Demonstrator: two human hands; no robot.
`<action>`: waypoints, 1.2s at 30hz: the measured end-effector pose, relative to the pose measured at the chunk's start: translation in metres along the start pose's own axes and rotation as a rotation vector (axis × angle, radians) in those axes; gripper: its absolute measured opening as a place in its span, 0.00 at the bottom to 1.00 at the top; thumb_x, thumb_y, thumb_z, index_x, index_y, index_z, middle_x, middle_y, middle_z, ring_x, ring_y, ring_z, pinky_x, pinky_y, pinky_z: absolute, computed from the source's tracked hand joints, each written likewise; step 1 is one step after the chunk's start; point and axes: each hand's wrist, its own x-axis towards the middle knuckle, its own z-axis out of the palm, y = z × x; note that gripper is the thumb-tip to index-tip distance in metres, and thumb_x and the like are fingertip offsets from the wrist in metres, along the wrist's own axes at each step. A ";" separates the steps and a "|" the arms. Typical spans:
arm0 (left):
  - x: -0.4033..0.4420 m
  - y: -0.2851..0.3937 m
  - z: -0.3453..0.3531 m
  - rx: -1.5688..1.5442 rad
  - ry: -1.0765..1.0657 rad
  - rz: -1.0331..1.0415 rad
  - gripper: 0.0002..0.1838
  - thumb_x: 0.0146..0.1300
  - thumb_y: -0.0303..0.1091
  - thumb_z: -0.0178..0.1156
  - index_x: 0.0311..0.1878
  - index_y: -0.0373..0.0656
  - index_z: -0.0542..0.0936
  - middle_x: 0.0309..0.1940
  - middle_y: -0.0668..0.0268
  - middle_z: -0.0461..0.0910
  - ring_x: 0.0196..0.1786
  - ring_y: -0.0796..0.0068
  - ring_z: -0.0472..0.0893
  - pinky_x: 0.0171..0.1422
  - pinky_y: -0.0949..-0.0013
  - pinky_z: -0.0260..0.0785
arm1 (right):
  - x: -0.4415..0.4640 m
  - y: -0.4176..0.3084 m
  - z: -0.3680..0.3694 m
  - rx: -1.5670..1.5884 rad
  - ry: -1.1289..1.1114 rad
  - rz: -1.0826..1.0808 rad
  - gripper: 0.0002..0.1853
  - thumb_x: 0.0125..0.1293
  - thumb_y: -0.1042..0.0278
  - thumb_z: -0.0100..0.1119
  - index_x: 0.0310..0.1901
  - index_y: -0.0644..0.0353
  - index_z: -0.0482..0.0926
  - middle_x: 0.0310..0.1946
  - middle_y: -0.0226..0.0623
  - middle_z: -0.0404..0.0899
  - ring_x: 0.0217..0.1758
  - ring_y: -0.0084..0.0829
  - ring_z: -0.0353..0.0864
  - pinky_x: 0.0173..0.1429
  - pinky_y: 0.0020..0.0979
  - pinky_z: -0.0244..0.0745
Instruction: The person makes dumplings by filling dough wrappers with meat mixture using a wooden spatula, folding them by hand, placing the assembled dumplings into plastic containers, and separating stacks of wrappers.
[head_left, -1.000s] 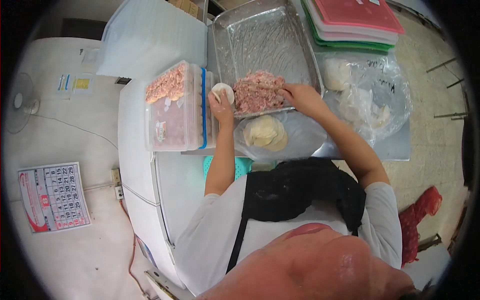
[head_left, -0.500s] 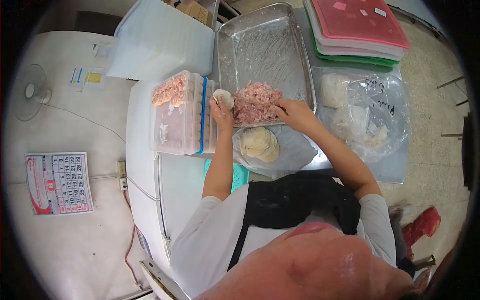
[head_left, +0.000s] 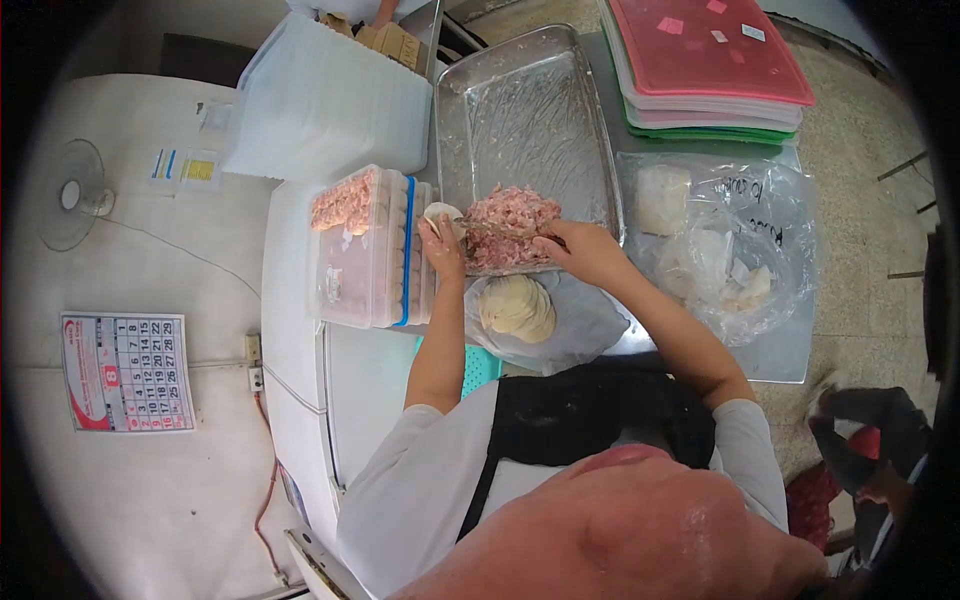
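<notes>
My left hand (head_left: 443, 252) is closed around a round pale dough wrapper (head_left: 442, 213), beside the near left corner of the metal tray (head_left: 525, 110). A mound of pink ground meat (head_left: 512, 210) lies in the near end of that tray. My right hand (head_left: 582, 252) grips a thin spatula (head_left: 510, 233), whose blade stretches over the meat towards the wrapper. Whether the blade touches the wrapper is hard to make out. Just below the tray, a fanned stack of dough wrappers (head_left: 517, 308) rests on a plastic sheet (head_left: 590, 320).
Left of the tray stand clear plastic containers (head_left: 345, 275) with meat on top and a blue-rimmed lid (head_left: 408, 250). Behind them is a tall stack of translucent boxes (head_left: 330, 100). Coloured lids (head_left: 710, 50) and a plastic bag (head_left: 720, 240) lie right. Another person (head_left: 870, 440) is at lower right.
The spatula's blade has come up from the meat towards the wrapper in my left hand. The view has shifted slightly, and another person shows more at the lower right.
</notes>
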 end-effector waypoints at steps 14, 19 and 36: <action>0.000 0.007 -0.004 0.027 -0.047 -0.105 0.20 0.70 0.38 0.52 0.53 0.27 0.70 0.47 0.42 0.73 0.48 0.46 0.73 0.56 0.56 0.65 | 0.000 -0.002 0.000 0.007 -0.004 0.009 0.17 0.65 0.52 0.54 0.35 0.60 0.76 0.31 0.49 0.80 0.37 0.52 0.80 0.41 0.50 0.72; 0.000 -0.003 -0.003 -0.039 -0.061 -0.023 0.18 0.71 0.38 0.51 0.51 0.31 0.72 0.42 0.48 0.75 0.44 0.54 0.75 0.52 0.61 0.67 | 0.001 0.001 0.002 -0.005 -0.013 0.001 0.18 0.65 0.52 0.55 0.36 0.62 0.78 0.30 0.50 0.80 0.36 0.53 0.79 0.40 0.47 0.72; -0.001 -0.010 -0.003 -0.082 -0.107 0.023 0.15 0.68 0.38 0.51 0.48 0.36 0.77 0.42 0.52 0.78 0.44 0.57 0.79 0.50 0.62 0.69 | 0.002 -0.008 -0.004 -0.043 -0.130 0.111 0.18 0.64 0.51 0.54 0.40 0.60 0.78 0.32 0.52 0.81 0.40 0.53 0.80 0.44 0.50 0.73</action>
